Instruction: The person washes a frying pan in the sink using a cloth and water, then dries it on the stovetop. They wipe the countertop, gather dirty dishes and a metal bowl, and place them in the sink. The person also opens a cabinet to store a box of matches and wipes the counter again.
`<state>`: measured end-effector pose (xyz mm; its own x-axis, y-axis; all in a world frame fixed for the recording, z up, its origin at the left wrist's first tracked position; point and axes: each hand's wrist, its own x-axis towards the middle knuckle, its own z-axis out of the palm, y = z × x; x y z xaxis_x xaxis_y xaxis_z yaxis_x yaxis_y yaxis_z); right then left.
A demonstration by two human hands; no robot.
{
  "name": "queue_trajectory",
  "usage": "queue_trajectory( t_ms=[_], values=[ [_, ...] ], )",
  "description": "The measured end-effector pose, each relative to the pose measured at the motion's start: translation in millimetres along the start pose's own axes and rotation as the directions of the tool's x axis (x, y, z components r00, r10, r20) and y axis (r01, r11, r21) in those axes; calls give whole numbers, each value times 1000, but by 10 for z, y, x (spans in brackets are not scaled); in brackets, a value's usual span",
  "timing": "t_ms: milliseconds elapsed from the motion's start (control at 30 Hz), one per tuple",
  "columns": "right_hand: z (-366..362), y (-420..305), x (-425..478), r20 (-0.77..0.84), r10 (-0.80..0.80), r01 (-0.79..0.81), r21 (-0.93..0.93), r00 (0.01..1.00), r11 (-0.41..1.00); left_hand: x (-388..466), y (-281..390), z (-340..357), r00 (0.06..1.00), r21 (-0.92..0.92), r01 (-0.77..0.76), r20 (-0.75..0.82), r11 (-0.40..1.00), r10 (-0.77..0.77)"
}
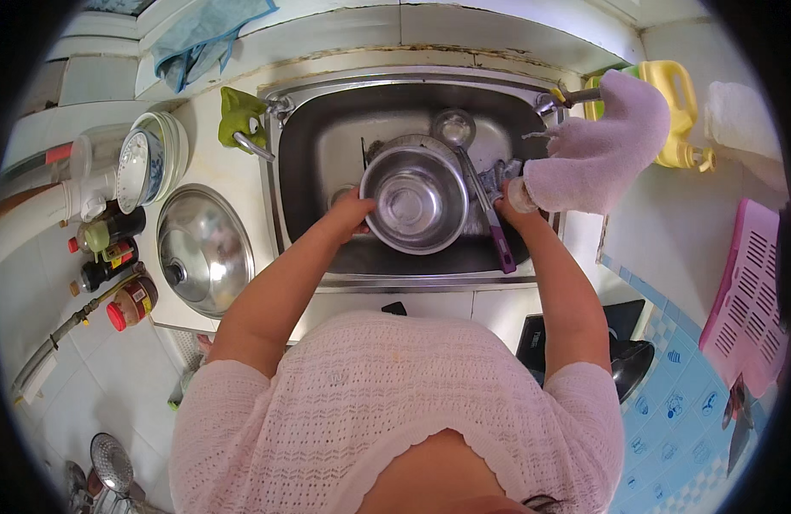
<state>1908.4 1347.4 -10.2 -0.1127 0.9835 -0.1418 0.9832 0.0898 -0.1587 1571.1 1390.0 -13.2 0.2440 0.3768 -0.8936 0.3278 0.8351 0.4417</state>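
A stainless steel bowl (413, 199) sits tilted slightly in the sink (318, 122), its hollow facing up. My left hand (351, 216) grips its left rim, thumb over the edge. My right hand (512, 209) is at the sink's right side, partly hidden by a hanging pink towel (601, 151). Beside its fingers lies a wet grey cloth (498, 175), and a small translucent object (522, 195) is against the hand; whether it holds either is unclear. Between bowl and right hand rests a steel ladle (479, 177) with a purple-ended handle. Other items under the bowl are mostly hidden.
Left of the sink are a domed lid (206, 250), stacked bowls (152, 164) and several condiment bottles (116, 257). A green cover (241, 119) is on the left tap. At right stand a yellow jug (675, 109) and a pink slotted rack (748, 289).
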Motion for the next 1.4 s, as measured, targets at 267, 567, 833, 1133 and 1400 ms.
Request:
queue_trajectory(
  t_ms=[267,567,833,1133,1400],
  values=[
    [-670,298,356,-406,452,-219,503,794,836,-608,208,122,983,-237,-175,-96,956,156],
    [-542,162,902,-652,346,-66,413,674,908,-624,238,415,976,-279,-213,-100,936,193],
    [-664,220,896,-499,303,-281,121,812,952,-584,245,549,980,-259,-201,-43,945,197],
    [-302,-759,-175,407,487,-221,892,773,-394,-386,-87,651,968,-319,-238,-149,917,200],
    [417,-1145,327,164,540,-400,846,825,353,-612,21,649,974,-384,-68,173,921,144]
  ],
)
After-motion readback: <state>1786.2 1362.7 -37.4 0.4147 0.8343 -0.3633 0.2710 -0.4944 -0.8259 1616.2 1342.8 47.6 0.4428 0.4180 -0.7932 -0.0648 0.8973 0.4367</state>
